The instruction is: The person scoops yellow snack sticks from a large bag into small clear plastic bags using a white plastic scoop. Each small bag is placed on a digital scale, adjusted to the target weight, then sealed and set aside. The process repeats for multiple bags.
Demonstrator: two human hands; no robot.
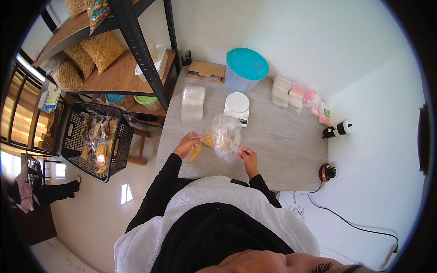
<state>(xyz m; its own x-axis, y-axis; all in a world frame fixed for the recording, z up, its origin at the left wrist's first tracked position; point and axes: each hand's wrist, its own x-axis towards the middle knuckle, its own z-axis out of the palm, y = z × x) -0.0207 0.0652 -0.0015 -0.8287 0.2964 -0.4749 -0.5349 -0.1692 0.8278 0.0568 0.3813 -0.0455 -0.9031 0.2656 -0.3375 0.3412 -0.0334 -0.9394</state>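
Observation:
My left hand is closed on the top of a small see-through bag with yellow-orange snack pieces at its bottom. Just to the right, a large see-through plastic bag stands on the table, wide and crumpled, with more yellow snack inside at its left. Fingers pinched, my right hand grips the pale handle of a plastic spoon. The spoon's far end reaches into the large bag, where its head is hard to make out. Behind that bag sits a white kitchen scale.
On the grey table lie a stack of empty bags, a cardboard box, a teal-lidded tub and bundled packets. A black basket of filled bags stands left, below a shelf with large snack bags.

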